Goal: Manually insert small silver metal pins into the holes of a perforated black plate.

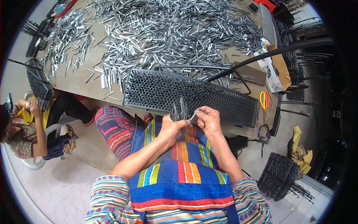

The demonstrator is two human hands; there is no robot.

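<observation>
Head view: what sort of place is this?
Likely a small hand-work workshop: a table heaped with thin silvery strips, a long black perforated panel at its near edge, and another person seated at left by a similar panel.

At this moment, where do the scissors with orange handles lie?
In the head view, the scissors lie on the table near its right edge, just beyond the right end of the black perforated tray.

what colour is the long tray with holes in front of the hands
The tray is black; it shows best in the head view.
</observation>
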